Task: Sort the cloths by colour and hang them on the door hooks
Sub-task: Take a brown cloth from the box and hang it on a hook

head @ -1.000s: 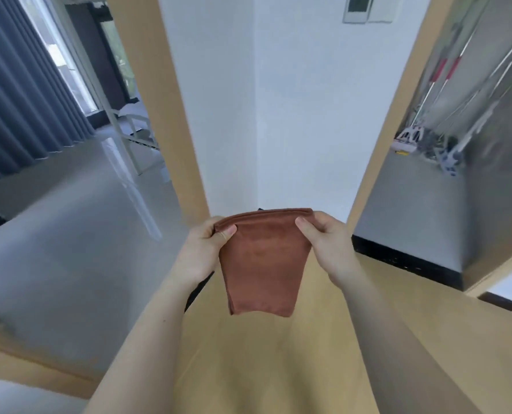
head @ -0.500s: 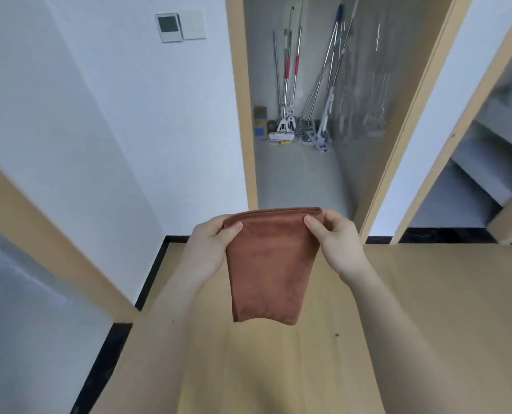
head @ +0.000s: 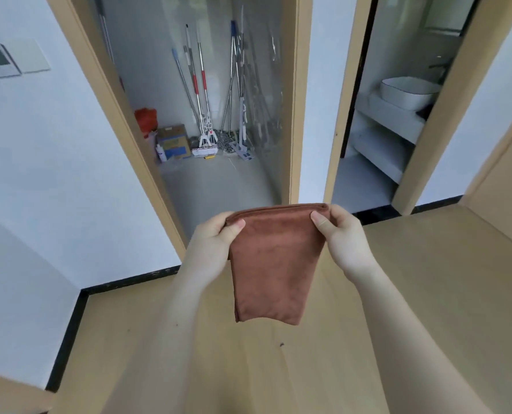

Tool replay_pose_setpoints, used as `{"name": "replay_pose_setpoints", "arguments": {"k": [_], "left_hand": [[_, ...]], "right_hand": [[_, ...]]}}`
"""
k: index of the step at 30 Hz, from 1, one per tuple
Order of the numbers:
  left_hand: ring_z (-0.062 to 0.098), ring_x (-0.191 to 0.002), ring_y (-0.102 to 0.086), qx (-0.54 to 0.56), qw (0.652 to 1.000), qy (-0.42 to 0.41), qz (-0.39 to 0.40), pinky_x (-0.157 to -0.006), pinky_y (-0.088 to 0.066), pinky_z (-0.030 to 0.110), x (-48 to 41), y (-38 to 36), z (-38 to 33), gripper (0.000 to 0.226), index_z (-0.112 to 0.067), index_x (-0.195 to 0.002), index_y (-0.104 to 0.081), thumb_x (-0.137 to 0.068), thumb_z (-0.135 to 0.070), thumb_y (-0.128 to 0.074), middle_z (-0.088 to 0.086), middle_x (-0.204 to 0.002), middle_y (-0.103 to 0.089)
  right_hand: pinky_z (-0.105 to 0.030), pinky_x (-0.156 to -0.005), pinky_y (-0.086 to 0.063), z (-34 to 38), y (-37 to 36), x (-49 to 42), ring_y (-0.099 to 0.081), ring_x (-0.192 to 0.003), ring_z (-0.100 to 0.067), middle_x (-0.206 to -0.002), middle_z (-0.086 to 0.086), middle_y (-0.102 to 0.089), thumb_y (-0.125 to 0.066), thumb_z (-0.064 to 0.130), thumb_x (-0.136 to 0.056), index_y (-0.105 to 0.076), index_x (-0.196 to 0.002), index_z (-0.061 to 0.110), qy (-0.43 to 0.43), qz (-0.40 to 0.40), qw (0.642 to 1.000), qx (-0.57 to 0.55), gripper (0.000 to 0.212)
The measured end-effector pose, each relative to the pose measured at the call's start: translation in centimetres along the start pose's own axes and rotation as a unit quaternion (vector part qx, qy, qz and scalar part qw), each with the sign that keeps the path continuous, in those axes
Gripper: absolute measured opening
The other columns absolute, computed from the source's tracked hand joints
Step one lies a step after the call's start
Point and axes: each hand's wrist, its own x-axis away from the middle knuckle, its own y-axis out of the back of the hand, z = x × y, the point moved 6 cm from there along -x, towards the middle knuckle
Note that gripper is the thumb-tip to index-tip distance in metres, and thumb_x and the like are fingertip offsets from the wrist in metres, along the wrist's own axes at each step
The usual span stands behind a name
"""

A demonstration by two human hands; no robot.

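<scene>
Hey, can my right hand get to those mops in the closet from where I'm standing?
Probably not. The right hand is pinching the brown cloth, and the mops lean at the back of the closet, well beyond it, though nothing blocks the way.

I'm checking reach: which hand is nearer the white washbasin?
Right. The right hand pinches the brown cloth at the corner toward the washbasin; the left hand pinches the opposite corner, farther away.
</scene>
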Motion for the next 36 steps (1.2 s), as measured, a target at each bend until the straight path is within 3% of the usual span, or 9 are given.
{"name": "replay_pose_setpoints", "arguments": {"k": [3,8,11,13,20,25,29,33,36], "left_hand": [[0.014,-0.099,-0.073,0.002,0.999,-0.003,0.050,-0.099,-0.055,0.048,-2.2,-4.1,-1.4,0.013,-0.044,-0.099,-0.075,-0.096,-0.039,-0.063,-0.013,-0.100,-0.077],[0.002,-0.085,-0.071,-0.010,0.993,-0.032,0.117,-0.082,-0.051,0.026,-6.6,-11.9,-4.6,0.016,-0.035,-0.099,-0.073,-0.103,-0.029,-0.059,-0.016,-0.093,-0.077],[0.014,-0.090,-0.073,-0.002,0.983,-0.051,0.175,-0.087,-0.056,0.036,-9.3,-17.0,-6.3,0.016,-0.023,-0.100,-0.075,-0.103,-0.026,-0.059,-0.002,-0.099,-0.078],[0.019,-0.092,-0.074,-0.002,0.974,-0.068,0.214,-0.095,-0.056,0.045,-11.3,-20.3,-7.6,0.017,-0.020,-0.100,-0.075,-0.103,-0.026,-0.059,0.000,-0.100,-0.078],[0.022,-0.096,-0.073,-0.003,0.934,-0.155,0.322,-0.098,-0.054,0.056,-19.0,-29.5,-14.3,0.019,-0.034,-0.094,-0.074,-0.103,-0.036,-0.058,-0.004,-0.097,-0.077],[0.022,-0.093,-0.072,-0.001,0.913,-0.206,0.352,-0.096,-0.054,0.054,-23.4,-33.7,-17.9,0.019,-0.037,-0.093,-0.073,-0.103,-0.041,-0.057,-0.005,-0.094,-0.077],[0.022,-0.094,-0.071,0.003,0.899,-0.230,0.373,-0.096,-0.053,0.050,-25.4,-36.5,-19.5,0.023,-0.029,-0.093,-0.072,-0.103,-0.042,-0.056,-0.002,-0.094,-0.076],[0.023,-0.094,-0.071,0.008,0.891,-0.233,0.390,-0.094,-0.053,0.050,-26.8,-39.0,-19.8,0.022,-0.027,-0.095,-0.072,-0.103,-0.041,-0.057,-0.001,-0.096,-0.076],[0.024,-0.095,-0.070,0.012,0.885,-0.230,0.405,-0.095,-0.052,0.052,-27.4,-41.2,-20.1,0.021,-0.027,-0.096,-0.072,-0.102,-0.040,-0.057,0.000,-0.095,-0.076]], "right_hand": [[-0.021,-0.077,-0.048,-0.4,4.3,-0.8,-0.060,-0.080,-0.005,-0.091,0.000,-0.070,-0.059,0.022,-0.103,-0.066,-0.101,0.002,-0.005,-0.043,0.999,-0.008,0.022],[-0.018,-0.072,-0.047,-1.2,11.6,-1.7,-0.059,-0.076,-0.004,-0.083,0.006,-0.067,-0.060,0.024,-0.103,-0.065,-0.092,0.006,-0.017,-0.125,0.992,-0.006,0.022],[-0.028,-0.075,-0.046,-1.2,16.3,-2.2,-0.056,-0.077,-0.010,-0.083,-0.006,-0.065,-0.060,0.025,-0.102,-0.063,-0.096,-0.001,-0.020,-0.190,0.982,0.009,0.027],[-0.026,-0.069,-0.042,-0.8,19.4,-2.7,-0.051,-0.072,-0.009,-0.076,0.000,-0.059,-0.061,0.023,-0.102,-0.060,-0.091,-0.002,-0.021,-0.234,0.972,0.022,0.028],[-0.031,-0.071,-0.041,1.9,26.8,-5.8,-0.051,-0.074,-0.011,-0.079,0.002,-0.059,-0.061,0.026,-0.101,-0.059,-0.090,0.000,-0.015,-0.351,0.935,0.058,0.029],[-0.035,-0.074,-0.044,3.6,29.6,-8.6,-0.054,-0.078,-0.013,-0.082,-0.003,-0.061,-0.060,0.027,-0.101,-0.059,-0.096,-0.002,-0.003,-0.415,0.907,0.063,0.030],[-0.035,-0.076,-0.045,3.8,31.1,-10.3,-0.055,-0.079,-0.014,-0.090,-0.020,-0.064,-0.060,0.030,-0.100,-0.059,-0.096,0.000,0.001,-0.455,0.888,0.067,0.030],[-0.034,-0.072,-0.041,2.9,32.6,-11.6,-0.051,-0.076,-0.014,-0.081,-0.003,-0.058,-0.060,0.029,-0.101,-0.058,-0.096,-0.001,-0.010,-0.475,0.876,0.078,0.031],[-0.034,-0.069,-0.037,2.0,34.2,-12.4,-0.046,-0.073,-0.014,-0.078,-0.001,-0.053,-0.060,0.030,-0.101,-0.054,-0.094,-0.002,-0.012,-0.487,0.869,0.083,0.033]]}}
